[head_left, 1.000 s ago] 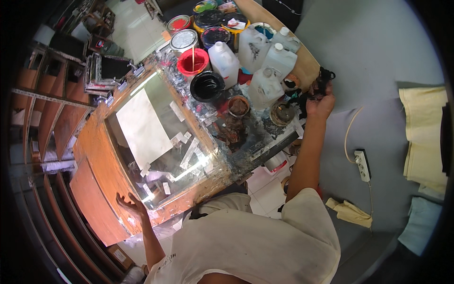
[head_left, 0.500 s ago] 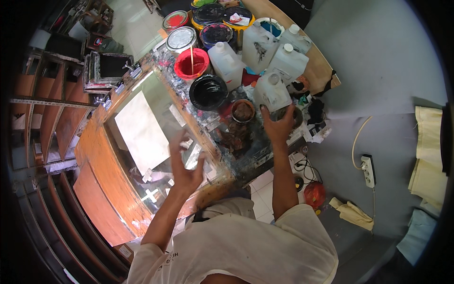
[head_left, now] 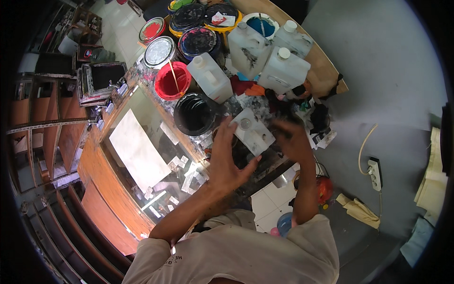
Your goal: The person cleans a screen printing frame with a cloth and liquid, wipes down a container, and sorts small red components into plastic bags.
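Observation:
My left hand (head_left: 229,163) has its thumb and fingers spread along the near-left side of a translucent white plastic jug (head_left: 255,134), gripping it. The jug has no cap on its round mouth and is smudged with dark stains. On the jug's right is my right hand (head_left: 295,142), its fingers smeared by motion; whether they touch it I cannot tell. Just beyond my left fingers stands a black bucket (head_left: 194,113) coated inside with dark ink. A capped jug (head_left: 285,71) and another white jug (head_left: 211,78) stand farther back.
A red bucket (head_left: 172,81) with a stick, lidded tins and more jugs crowd the stained table's far side. Rags (head_left: 255,90) lie among them. To the left, a glass-topped wooden table (head_left: 156,111) bears a white sheet (head_left: 137,149) and paper scraps. A grey wall (head_left: 378,90) rises on the right.
The uncapped jug has come nearer and to the left. My left hand has moved right to its side, while my right hand has shifted to the jug's right. The view has turned slightly.

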